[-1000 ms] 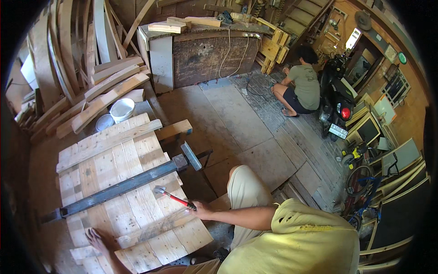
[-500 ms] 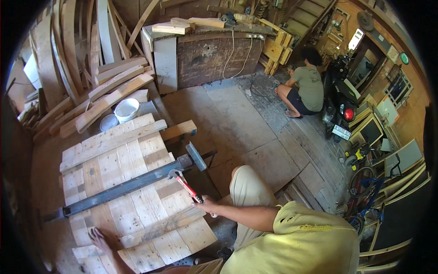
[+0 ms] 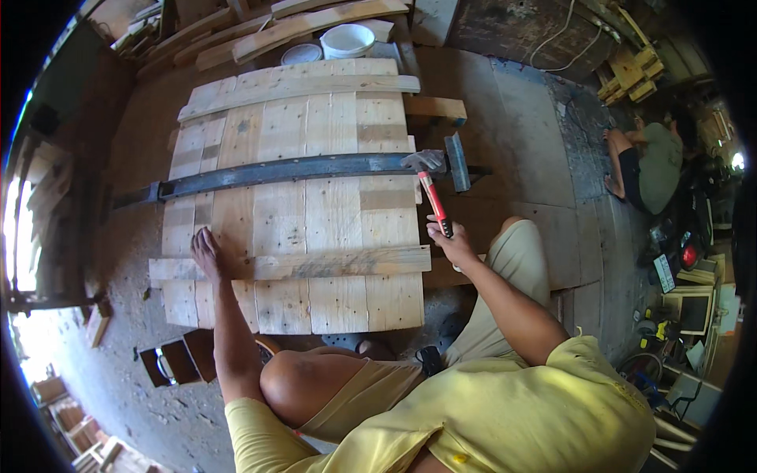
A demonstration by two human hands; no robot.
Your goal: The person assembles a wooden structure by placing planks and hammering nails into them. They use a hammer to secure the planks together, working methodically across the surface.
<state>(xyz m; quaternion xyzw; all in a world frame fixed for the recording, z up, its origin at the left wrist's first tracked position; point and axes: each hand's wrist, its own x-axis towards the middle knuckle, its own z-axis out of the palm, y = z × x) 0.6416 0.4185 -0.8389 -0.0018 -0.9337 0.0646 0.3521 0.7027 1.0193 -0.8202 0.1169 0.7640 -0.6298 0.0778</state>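
Plank panel lies in front of the person's knees, near batten and far batten running across its boards. Steel bar clamp spans it left to right between the two, its end plate standing beyond the panel's right edge. Right hand has its fingers closed round the black grip of a red-handled hammer. Main change: the hammer head, over the boards a second ago, is now at the clamp's right end, just left of the plate; contact cannot be told. I read that as the work centring on the clamp end rather than the planks. Left hand is still on the panel's left part, fingers extended and fairly close together, nothing seen in them; probably a steadying touch. Clamp remains across the boards.
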